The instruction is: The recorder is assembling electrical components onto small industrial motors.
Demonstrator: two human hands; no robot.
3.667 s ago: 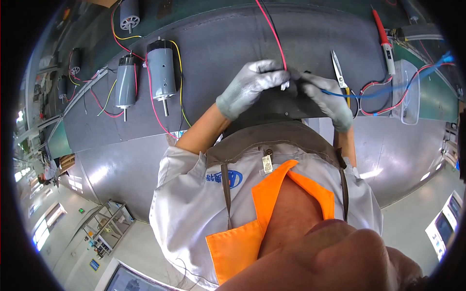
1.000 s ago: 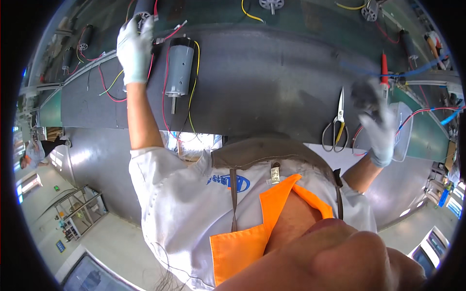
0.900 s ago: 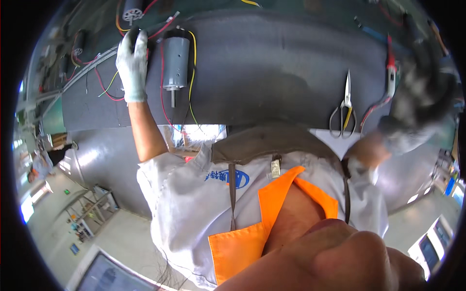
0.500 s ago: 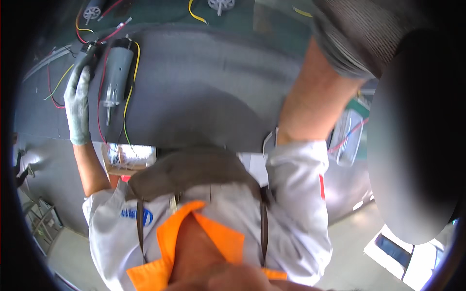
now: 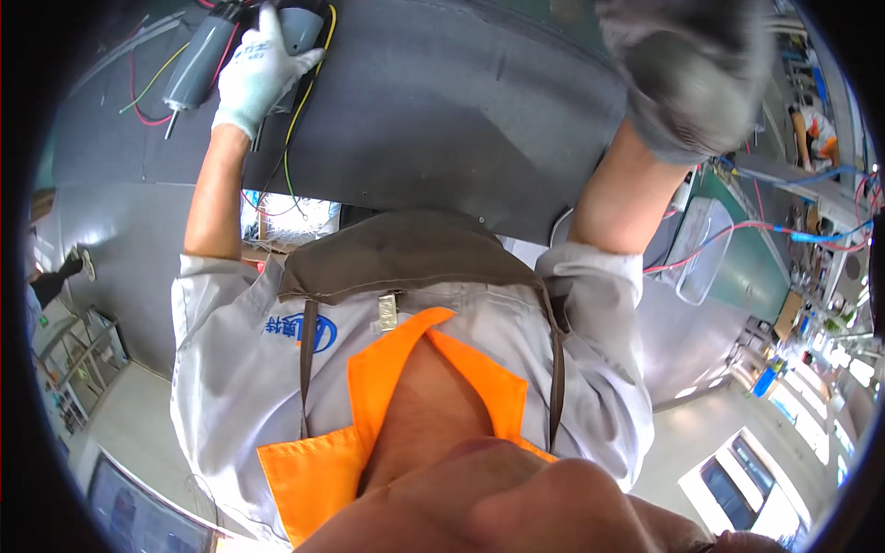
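Note:
Two grey cylindrical electric motors lie on the dark tabletop at the far left. Over the right-hand electric motor (image 5: 300,29) rests my left hand (image 5: 253,78), in a white glove, with index finger and thumb spread apart across it. Beside my hand is the other electric motor (image 5: 200,63), its thin shaft pointing toward me. Red and yellow-green leads run along both motors. My right hand (image 5: 687,83), in a grey knitted glove, is raised close to the camera at the upper right. Blur hides its fingers, and I cannot tell whether it holds anything.
The dark tabletop (image 5: 424,111) spreads in front of me. Below its near edge at left sits a box (image 5: 295,217) with pale, shiny contents. A clear plastic tray (image 5: 705,249) is beyond my right forearm, with red and blue wires (image 5: 811,237) crossing there.
My left hand has shifted from the left motor to the right one. My right hand stays raised, and the dark blurred shape beside it has left the view. The whole view has tilted.

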